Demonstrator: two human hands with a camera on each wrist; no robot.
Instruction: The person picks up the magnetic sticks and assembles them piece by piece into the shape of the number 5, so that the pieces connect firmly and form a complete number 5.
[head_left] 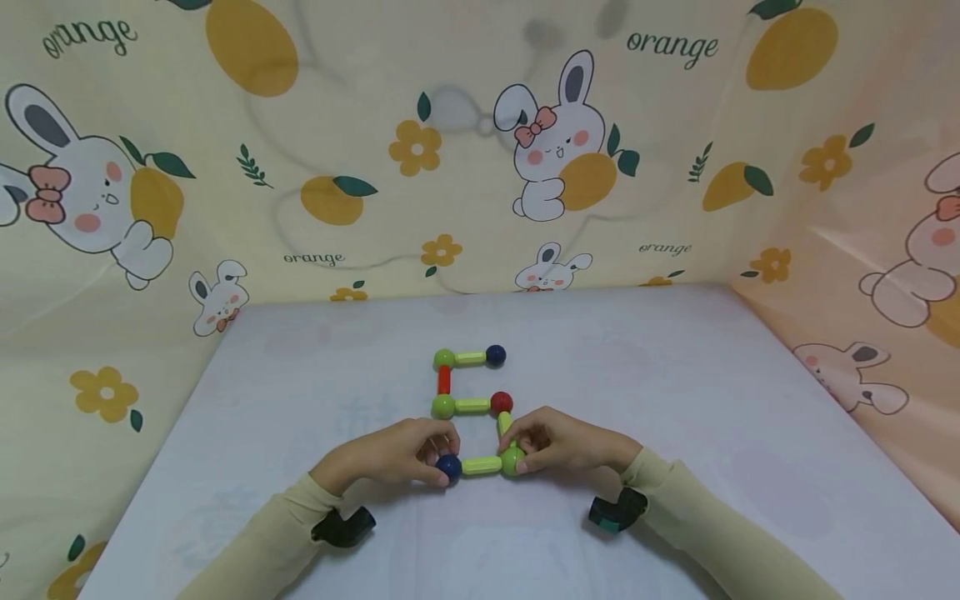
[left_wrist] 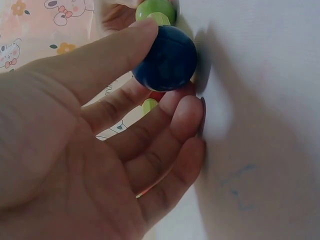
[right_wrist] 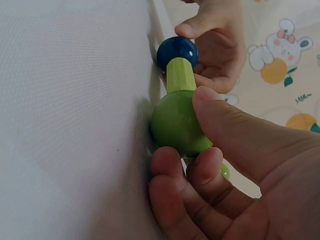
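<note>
A chain of toy balls and rods lies on the table, bent like a figure 5. My left hand point(head_left: 401, 452) pinches the near blue ball point(head_left: 448, 468) between thumb and fingers, at the chain's lower left end. From that ball a light green rod point(head_left: 482, 466) runs to a green ball point(left_wrist: 152, 9), which my right hand point(right_wrist: 240, 170) holds with thumb and fingertips. Another light green rod point(head_left: 504, 423) climbs from there to the red ball point(head_left: 501, 402). Farther back come a middle green ball point(head_left: 443, 407), a red rod point(head_left: 444, 381), a top green ball point(head_left: 445, 359) and a far blue ball point(head_left: 496, 356).
A white cloth covers the table point(head_left: 637, 358). Behind it and at both sides hangs a cream curtain point(head_left: 465, 208) printed with rabbits, oranges and flowers. Dark wrist devices sit below each sleeve, one at the left point(head_left: 343, 527) and one at the right point(head_left: 618, 510).
</note>
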